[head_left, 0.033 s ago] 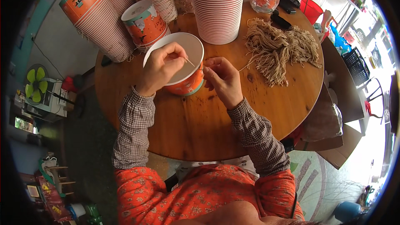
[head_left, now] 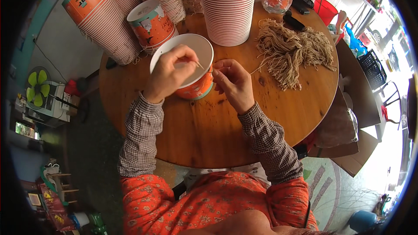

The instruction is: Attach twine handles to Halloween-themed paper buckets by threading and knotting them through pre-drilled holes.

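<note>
An orange and white paper cup (head_left: 197, 89) lies tilted on the round wooden table (head_left: 209, 130), its white inside facing me. My left hand (head_left: 170, 72) rests over the cup's rim and pinches a short tan string end (head_left: 199, 65) inside it. My right hand (head_left: 235, 82) is at the cup's right side, fingers pinched on the same thin string at the wall. A loose pile of tan strings (head_left: 291, 50) lies to the right on the table.
Tall stacks of orange and white paper cups (head_left: 226, 8) stand along the table's far edge, with another stack lying at the left (head_left: 102, 17). A single printed cup (head_left: 152, 21) stands behind the tilted one. A small fan (head_left: 37, 82) sits on the floor left.
</note>
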A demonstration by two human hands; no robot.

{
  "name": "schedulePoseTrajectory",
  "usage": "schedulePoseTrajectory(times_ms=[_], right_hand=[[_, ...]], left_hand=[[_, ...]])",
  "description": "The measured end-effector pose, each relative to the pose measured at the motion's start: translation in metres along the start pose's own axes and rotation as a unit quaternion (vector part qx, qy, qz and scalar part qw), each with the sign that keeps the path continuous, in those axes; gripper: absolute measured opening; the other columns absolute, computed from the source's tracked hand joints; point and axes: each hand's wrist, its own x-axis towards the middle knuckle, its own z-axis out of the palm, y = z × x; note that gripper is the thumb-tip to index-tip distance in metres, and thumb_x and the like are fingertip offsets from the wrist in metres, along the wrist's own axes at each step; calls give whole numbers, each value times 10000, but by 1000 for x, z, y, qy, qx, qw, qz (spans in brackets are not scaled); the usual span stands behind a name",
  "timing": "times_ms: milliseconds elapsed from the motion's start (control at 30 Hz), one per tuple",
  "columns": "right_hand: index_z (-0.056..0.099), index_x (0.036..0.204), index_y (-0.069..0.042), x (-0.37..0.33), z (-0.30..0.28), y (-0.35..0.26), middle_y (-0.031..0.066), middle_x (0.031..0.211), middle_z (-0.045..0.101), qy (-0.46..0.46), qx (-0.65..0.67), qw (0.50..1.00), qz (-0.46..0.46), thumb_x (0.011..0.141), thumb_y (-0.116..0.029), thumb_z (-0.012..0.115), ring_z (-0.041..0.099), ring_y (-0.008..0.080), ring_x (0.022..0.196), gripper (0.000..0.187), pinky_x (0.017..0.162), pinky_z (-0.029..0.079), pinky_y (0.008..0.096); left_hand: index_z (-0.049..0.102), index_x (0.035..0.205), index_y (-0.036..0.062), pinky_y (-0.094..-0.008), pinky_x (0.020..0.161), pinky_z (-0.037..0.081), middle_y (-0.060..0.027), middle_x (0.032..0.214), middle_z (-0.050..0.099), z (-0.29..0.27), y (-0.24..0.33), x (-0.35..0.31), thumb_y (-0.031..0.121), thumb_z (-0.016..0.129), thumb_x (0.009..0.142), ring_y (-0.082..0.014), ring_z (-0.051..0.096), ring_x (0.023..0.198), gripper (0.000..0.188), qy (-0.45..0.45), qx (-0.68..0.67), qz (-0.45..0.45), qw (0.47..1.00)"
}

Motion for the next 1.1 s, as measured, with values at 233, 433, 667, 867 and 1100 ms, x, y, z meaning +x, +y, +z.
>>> schedulePoseTrajectory(times_ms=[233, 433, 667, 867, 1100], right_hand=[[592, 995, 15, -8, 2, 1, 20, 789, 636, -24, -107, 991, -76, 892, -53, 625, 591, 60, 724, 128, 650, 492, 212], [575, 969, 4, -6, 0, -5, 10, 815, 626, -8, 4, 998, -63, 929, -96, 595, 556, 45, 686, 109, 616, 474, 199], [563, 978, -8, -5, -1, -6, 0, 776, 593, -13, -31, 995, -91, 948, -107, 568, 526, 39, 639, 104, 556, 448, 189], [540, 1032, -5, -7, 2, -11, 20, 790, 618, -9, -4, 998, -58, 922, -69, 591, 544, 45, 626, 137, 551, 457, 191], [573, 1007, -2, -15, 5, -13, 54, 795, 634, -29, -207, 941, -265, 829, 64, 636, 578, 54, 629, 200, 557, 467, 221]], left_hand=[[577, 855, 7, -314, 732, 482, -76, 838, 581, 30, 16, -8, -4, 607, 779, -200, 585, 811, 82, 22, 70, 103, 992], [604, 943, 30, -345, 771, 473, -70, 902, 620, 40, 13, -14, -5, 640, 775, -227, 602, 845, 174, 66, 102, 87, 989], [618, 924, 63, -373, 785, 455, -46, 895, 625, 41, 5, -17, 39, 687, 748, -256, 596, 842, 190, 92, 302, 152, 937], [619, 884, 49, -326, 711, 479, -40, 844, 660, 40, -1, -23, 22, 649, 826, -216, 619, 762, 70, 205, 137, 113, 963], [616, 862, -7, -235, 641, 518, -68, 808, 664, 32, 3, -28, 41, 631, 874, -102, 654, 755, 52, 126, -23, 29, 991]])
